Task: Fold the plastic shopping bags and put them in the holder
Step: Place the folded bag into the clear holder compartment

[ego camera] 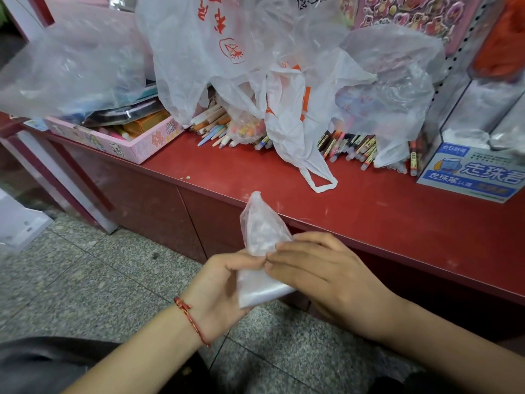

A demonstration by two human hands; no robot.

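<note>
A clear plastic bag [262, 237], folded into a narrow triangle, is held in front of the red counter's edge. My left hand [224, 288] grips its lower part from below, a red string bracelet on the wrist. My right hand [318, 268] pinches the fold from the right, fingertips meeting the left thumb. Several loose bags lie piled on the counter: a white bag with red print [216, 46], a white bag with orange print [292, 120] whose handle loop hangs forward, and clear bags [395, 81]. Another clear bag [65, 69] covers the left side. No holder is recognisable.
The red counter [369, 200] carries a pink box of stationery [125, 137], heaps of pencils and pens [355, 146] under the bags, and a blue-labelled display box [468, 174] at right. A grey speckled tile floor [99, 274] lies below.
</note>
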